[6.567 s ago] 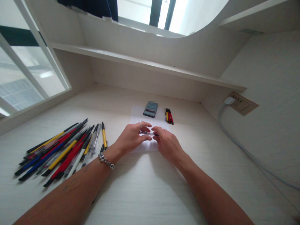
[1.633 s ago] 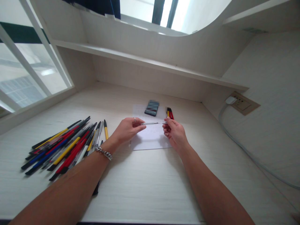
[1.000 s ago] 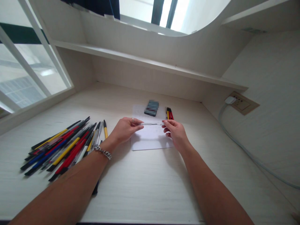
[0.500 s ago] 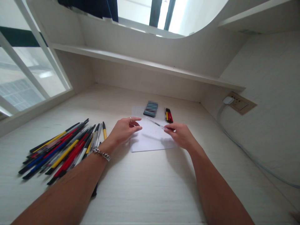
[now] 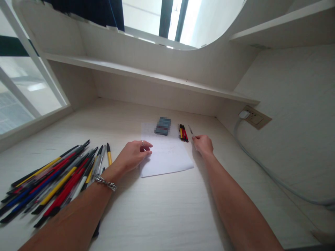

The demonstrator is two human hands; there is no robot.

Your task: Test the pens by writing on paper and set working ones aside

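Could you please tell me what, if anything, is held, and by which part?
The right hand holds a pen by its near end; the left hand appears empty.

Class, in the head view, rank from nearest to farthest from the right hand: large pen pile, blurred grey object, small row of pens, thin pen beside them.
1. Thin pen: touching the right hand.
2. Small row of pens: just left.
3. Blurred grey object: farther left, on the paper.
4. Large pen pile: far left, past the left hand.
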